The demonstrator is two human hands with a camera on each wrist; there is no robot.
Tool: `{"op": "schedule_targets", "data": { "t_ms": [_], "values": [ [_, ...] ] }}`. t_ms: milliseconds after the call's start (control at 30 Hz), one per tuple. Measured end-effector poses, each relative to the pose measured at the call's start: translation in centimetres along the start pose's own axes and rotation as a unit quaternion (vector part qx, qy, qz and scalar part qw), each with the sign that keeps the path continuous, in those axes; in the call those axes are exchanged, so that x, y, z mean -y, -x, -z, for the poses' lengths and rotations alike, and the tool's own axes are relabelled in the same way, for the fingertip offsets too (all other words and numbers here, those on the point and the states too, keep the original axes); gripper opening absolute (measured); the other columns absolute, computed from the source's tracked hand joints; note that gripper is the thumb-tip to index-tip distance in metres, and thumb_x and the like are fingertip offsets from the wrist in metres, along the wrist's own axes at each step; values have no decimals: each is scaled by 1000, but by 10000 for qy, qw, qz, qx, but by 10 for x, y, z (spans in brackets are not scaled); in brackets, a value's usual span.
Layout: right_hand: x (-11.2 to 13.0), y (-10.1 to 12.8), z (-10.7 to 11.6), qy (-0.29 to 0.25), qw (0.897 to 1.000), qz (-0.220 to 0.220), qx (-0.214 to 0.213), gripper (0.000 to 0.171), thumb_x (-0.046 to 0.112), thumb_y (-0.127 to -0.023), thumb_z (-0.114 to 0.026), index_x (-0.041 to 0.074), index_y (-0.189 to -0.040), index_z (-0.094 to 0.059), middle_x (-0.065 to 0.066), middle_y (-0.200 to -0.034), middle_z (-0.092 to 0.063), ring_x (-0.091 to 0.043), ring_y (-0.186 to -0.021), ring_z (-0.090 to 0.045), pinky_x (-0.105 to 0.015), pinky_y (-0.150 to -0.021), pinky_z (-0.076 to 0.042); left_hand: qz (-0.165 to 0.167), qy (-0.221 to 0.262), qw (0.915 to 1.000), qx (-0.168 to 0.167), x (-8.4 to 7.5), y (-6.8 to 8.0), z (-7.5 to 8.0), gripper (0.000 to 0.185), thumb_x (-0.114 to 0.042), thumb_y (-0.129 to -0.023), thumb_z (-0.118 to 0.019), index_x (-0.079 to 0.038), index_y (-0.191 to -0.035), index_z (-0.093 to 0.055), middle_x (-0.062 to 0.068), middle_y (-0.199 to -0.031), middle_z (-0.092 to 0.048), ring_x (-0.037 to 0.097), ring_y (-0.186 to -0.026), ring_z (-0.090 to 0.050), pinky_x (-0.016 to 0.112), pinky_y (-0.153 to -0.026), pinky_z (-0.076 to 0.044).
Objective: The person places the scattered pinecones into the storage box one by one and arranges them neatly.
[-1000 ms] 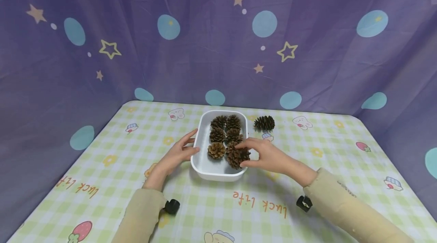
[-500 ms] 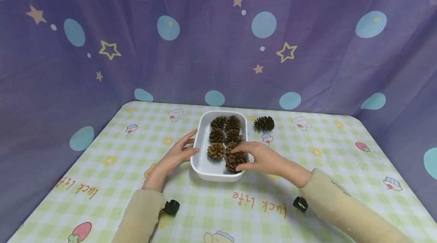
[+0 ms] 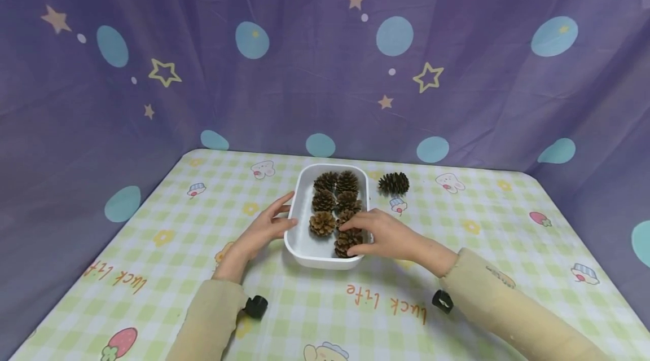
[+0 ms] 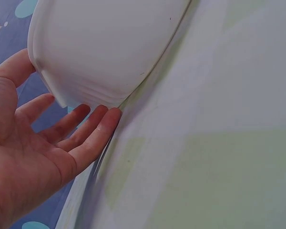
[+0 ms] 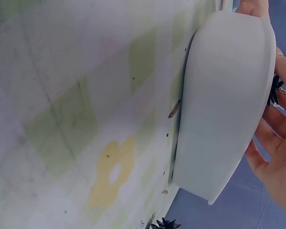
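A white rectangular tray (image 3: 304, 248) holds several brown pine cones in two rows running away from me. My right hand (image 3: 388, 234) reaches over the tray's right wall. Its thumb and fingers grip the pine cone (image 3: 347, 243) at the near end of the right row, down inside the tray. In the right wrist view the wall hides most of that cone. My left hand (image 3: 264, 229) touches the tray's left side with spread fingers, the thumb at the rim. A lighter pine cone (image 3: 322, 224) is nearest me in the left row.
One dark pine cone (image 3: 393, 183) lies on its side on the checked tablecloth (image 3: 482, 271), beyond the tray's right wall. Small brown bits (image 5: 174, 109) are scattered on the cloth beside the tray. A purple curtain (image 3: 315, 84) hangs behind the table.
My right hand has brought the gripped pine cone left and slightly toward me, from over the right wall into the tray's near right corner. The left hand and tray have stayed put.
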State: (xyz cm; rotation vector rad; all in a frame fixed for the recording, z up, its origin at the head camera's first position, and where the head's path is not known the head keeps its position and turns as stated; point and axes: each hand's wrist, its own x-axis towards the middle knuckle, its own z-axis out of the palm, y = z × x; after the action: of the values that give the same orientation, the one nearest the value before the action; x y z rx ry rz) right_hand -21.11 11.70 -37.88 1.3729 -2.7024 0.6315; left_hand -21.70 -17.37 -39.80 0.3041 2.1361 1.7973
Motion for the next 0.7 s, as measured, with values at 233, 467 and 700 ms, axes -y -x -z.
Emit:
{"op": "schedule_targets", "data": {
  "t_ms": [233, 467, 700],
  "values": [
    [0, -3, -1, 37, 9996, 0, 279, 47, 46, -81, -63, 17, -118, -61, 6, -111, -61, -10, -101, -57, -35, -95, -43, 10, -9, 10000, -39, 0, 0, 0, 68, -19, -90, -56, -23, -147, -17, 19, -140, -32, 36, -119, -45, 42, -92, -48],
    [0, -5, 0, 176, 9990, 73, 409, 43, 44, -82, -62, 19, -117, -61, 6, -110, -61, -11, -100, -57, -36, -95, -43, 46, 15, 10000, -37, -1, 0, -1, 68, -18, -91, -56, -23, -147, -17, 19, -140, -31, 36, -120, -44, 42, -92, -48],
    [0, -7, 2, 262, 9987, 202, 382, 38, 43, -82, -63, 19, -112, -64, 7, -109, -61, -12, -100, -57, -37, -92, -43, 39, 10, 10000, -43, -1, 0, 0, 68, -18, -91, -56, -23, -147, -17, 19, -140, -32, 36, -119, -45, 40, -91, -49]
  ]
}}
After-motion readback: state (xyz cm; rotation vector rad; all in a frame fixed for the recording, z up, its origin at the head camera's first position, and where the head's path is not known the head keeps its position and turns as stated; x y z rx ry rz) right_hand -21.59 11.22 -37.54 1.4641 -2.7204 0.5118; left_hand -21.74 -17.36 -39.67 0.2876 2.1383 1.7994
